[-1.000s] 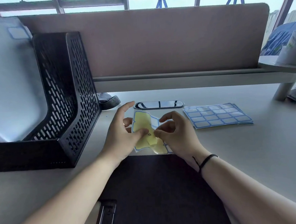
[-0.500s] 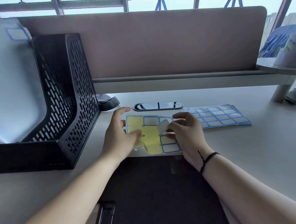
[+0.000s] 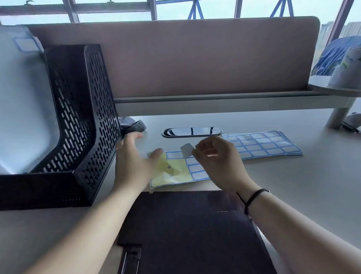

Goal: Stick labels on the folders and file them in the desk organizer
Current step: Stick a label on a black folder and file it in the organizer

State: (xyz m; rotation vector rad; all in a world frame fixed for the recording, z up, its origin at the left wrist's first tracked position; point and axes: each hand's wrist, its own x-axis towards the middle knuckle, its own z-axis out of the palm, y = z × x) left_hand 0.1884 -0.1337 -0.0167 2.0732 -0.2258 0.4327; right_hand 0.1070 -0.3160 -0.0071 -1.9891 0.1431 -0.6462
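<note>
No legible text; labels [image 3: 261,145] blank; cup [image 3: 354,69] print unreadable

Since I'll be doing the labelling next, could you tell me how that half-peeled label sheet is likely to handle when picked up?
Probably floppy: the label sheet already shows creases in its bare yellow backing. It looks thin and light, so it may slide on the smooth desk when pushed. The peeled label pinched by the right hand curls a little, so likely limp and sticky.

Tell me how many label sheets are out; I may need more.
2: a partly peeled sheet under the hands, and a full sheet to its right; more may be stacked beneath that one.
</note>
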